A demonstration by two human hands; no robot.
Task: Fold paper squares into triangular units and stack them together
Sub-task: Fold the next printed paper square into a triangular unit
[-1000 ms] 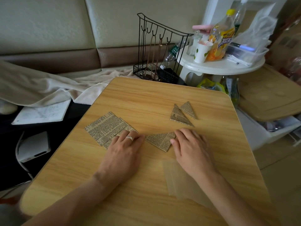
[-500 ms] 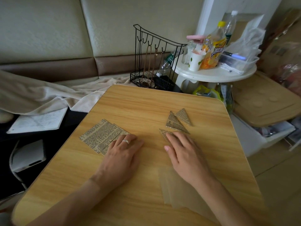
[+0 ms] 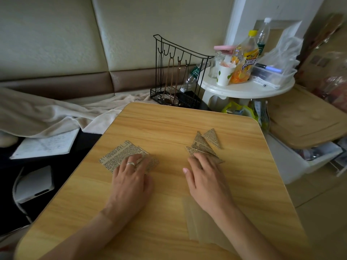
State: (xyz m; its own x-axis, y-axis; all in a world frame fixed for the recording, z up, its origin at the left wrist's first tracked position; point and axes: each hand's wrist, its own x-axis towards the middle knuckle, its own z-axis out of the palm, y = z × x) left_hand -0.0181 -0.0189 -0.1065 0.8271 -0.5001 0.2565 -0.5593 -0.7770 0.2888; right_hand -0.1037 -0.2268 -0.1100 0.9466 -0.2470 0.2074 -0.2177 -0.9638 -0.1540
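A small pile of newsprint paper squares (image 3: pixel 120 155) lies on the wooden table (image 3: pixel 169 124) at the left. My left hand (image 3: pixel 131 182) rests flat on it, fingertips on the top sheet. At the right, three folded newsprint triangles (image 3: pixel 203 144) overlap one another. My right hand (image 3: pixel 206 181) lies flat with its fingertips on the nearest triangle (image 3: pixel 217 159), which sits against the other two. Both hands have straight fingers and grip nothing.
Translucent plain sheets (image 3: pixel 197 228) lie under my right forearm. Behind the table stands a black wire rack (image 3: pixel 178 72). A white round side table (image 3: pixel 247 89) with bottles and a cup is at the back right. A blanket (image 3: pixel 56 113) and notebook (image 3: pixel 45 145) lie left.
My right hand slid the folded triangle from the table's middle to the right, up against the two other triangles. My left hand moved onto the pile of squares.
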